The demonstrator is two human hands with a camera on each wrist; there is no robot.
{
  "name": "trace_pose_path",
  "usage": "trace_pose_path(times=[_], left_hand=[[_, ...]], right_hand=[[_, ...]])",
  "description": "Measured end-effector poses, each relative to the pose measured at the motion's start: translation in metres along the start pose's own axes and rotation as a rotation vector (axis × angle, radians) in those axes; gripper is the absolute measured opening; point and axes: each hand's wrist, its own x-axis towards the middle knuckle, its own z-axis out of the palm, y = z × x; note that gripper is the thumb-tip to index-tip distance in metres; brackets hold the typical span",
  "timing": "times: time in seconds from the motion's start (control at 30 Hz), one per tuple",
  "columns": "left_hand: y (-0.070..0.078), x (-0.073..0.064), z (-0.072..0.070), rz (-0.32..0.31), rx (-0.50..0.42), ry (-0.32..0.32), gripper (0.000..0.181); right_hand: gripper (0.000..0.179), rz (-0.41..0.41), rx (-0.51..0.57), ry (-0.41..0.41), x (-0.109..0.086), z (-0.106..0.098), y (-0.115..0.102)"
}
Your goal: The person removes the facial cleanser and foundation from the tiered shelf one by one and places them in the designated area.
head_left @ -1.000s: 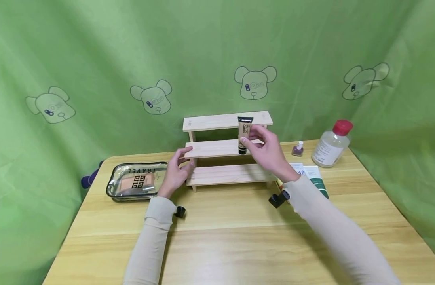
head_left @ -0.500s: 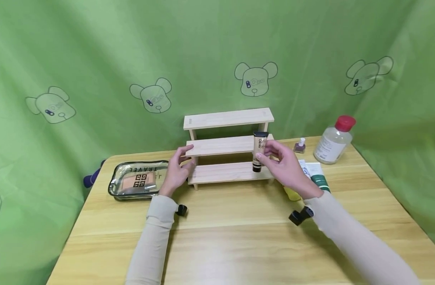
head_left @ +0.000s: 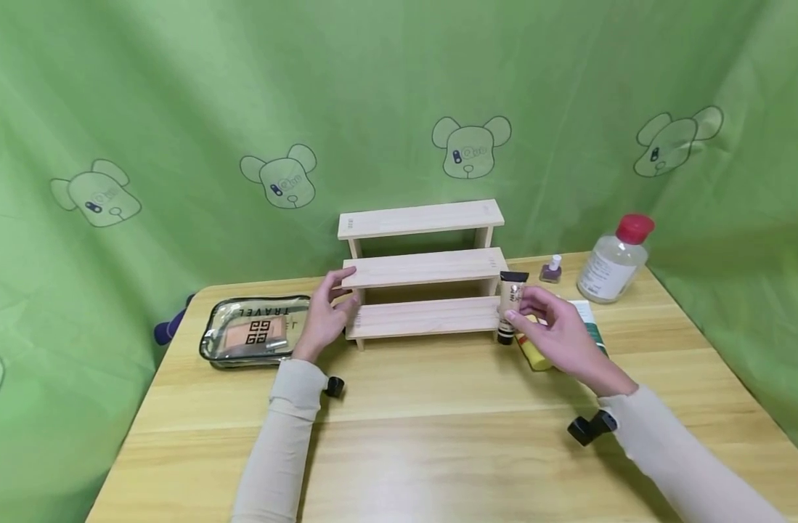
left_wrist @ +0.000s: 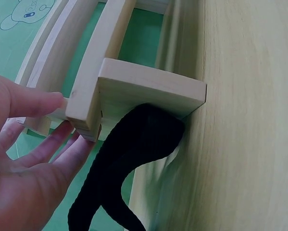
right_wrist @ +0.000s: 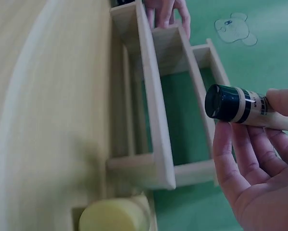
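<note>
My right hand (head_left: 565, 338) pinches a small beige cosmetic tube (head_left: 510, 305) between thumb and fingers. Its black cap (right_wrist: 223, 102) points down, just off the right end of the lowest shelf in the head view. The three-tier wooden rack (head_left: 421, 269) stands against the green curtain. At the rack's left end, my left hand (head_left: 324, 312) holds the middle shelf's end. The left wrist view shows the thumb on one side of the wood and the fingers on the other (left_wrist: 52, 149).
Right of the rack lie a yellow tube (head_left: 534, 354) and a white-and-green tube (head_left: 589, 323), partly hidden by my right hand. Behind them stand a purple nail polish bottle (head_left: 551, 273) and a red-capped clear bottle (head_left: 611, 265). A clear travel pouch (head_left: 251, 334) lies left.
My right hand has carried the cosmetic tube rightward and lower in the head view, from in front of the middle shelf to the lowest shelf's right end. My left hand stays put.
</note>
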Motion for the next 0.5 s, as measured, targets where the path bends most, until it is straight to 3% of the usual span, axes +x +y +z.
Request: trace_pose_path(times=[0.3,0.5], left_hand=[[0.002,0.0,0.001,-0.002,-0.009,0.0,0.059],[0.001,-0.002,0.001,-0.01,-0.009,0.009,0.059]], right_hand=[[0.026,0.043,0.05,0.006,-0.02,-0.011,0.019],[0.029,0.074,-0.056,-0.044,-0.037,-0.012,0.028]])
